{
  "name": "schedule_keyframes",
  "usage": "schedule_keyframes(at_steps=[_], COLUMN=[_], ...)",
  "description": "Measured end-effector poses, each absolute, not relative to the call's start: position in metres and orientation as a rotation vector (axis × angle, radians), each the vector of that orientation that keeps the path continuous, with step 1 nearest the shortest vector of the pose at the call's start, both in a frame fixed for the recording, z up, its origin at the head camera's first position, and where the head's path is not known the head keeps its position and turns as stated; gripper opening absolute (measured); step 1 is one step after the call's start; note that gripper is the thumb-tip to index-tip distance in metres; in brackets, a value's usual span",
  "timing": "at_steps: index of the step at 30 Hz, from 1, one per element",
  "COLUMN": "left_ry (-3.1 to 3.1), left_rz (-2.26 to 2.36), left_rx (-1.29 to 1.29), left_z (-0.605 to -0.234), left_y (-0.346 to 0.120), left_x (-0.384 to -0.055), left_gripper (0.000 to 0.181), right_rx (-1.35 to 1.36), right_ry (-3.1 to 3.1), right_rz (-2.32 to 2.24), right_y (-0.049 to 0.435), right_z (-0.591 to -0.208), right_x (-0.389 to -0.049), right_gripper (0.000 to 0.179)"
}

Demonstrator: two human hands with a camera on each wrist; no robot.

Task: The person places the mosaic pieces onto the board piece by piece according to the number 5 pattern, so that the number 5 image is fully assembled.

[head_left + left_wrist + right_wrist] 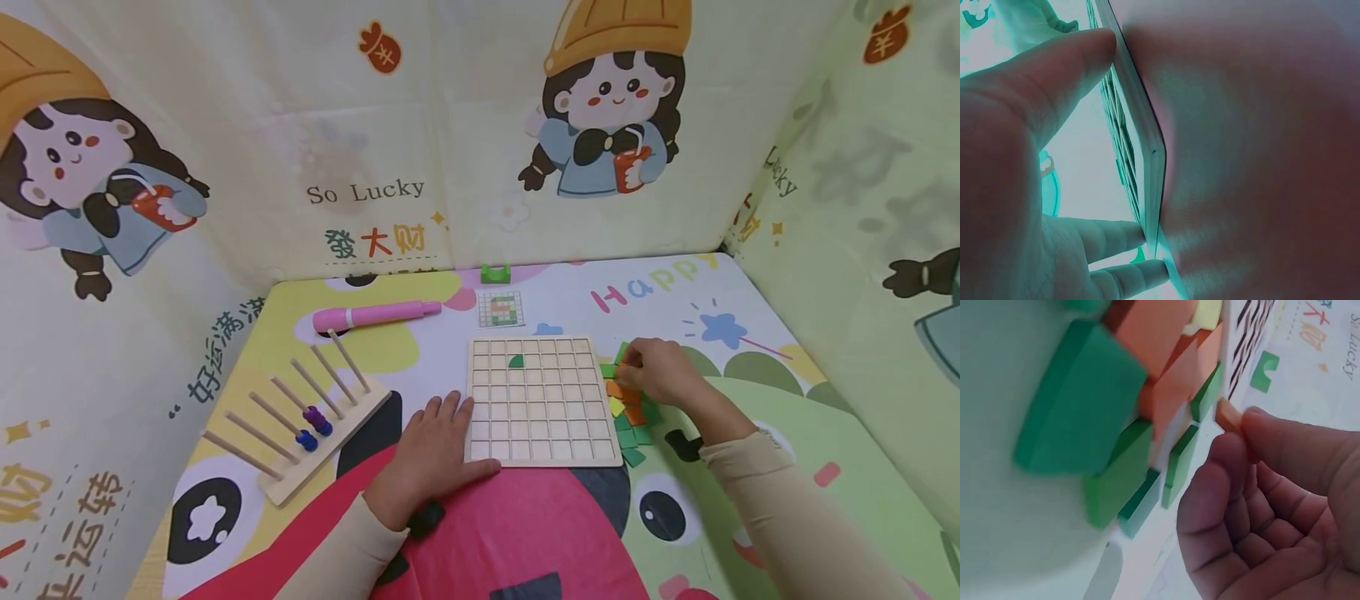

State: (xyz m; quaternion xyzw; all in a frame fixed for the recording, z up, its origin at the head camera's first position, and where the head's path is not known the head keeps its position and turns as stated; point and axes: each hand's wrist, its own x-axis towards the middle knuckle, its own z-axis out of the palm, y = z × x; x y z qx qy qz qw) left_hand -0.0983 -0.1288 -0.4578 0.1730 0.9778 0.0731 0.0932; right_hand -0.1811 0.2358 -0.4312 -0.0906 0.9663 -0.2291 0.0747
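The left hand [427, 458] rests flat against one wooden grid board [540, 400] holding one green piece [516, 361], while the right hand [660, 371] pinches one orange tile [1230, 415].

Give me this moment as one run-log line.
left hand: flat against grid board edge | right hand: pinches orange tile over tile pile | board: one green piece placed

A cartoon-printed mat [750, 300] carries a grid board [542, 400], loose tiles [630, 417], pink pen [375, 316], peg rack [300, 425].
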Motion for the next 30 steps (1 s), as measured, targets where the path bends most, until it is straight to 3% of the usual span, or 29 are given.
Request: schedule_keyframes(at_steps=[9,30], left_ry=[2.895,2.904], left_rz=[0.219,0.224], left_rx=[0.506,0.509], left_z=[-0.458,-0.456], left_y=[-0.129,-0.131], left_x=[-0.098,-0.098], left_gripper=[0.108,0.106], right_rx=[-0.291,-0.587], right_ry=[2.825,2.661], right_rz=[-0.838,-0.867], right_y=[0.211,0.125], right_z=[-0.426,-0.427], right_x=[-0.187,-0.207], right_gripper=[0.023,0.004])
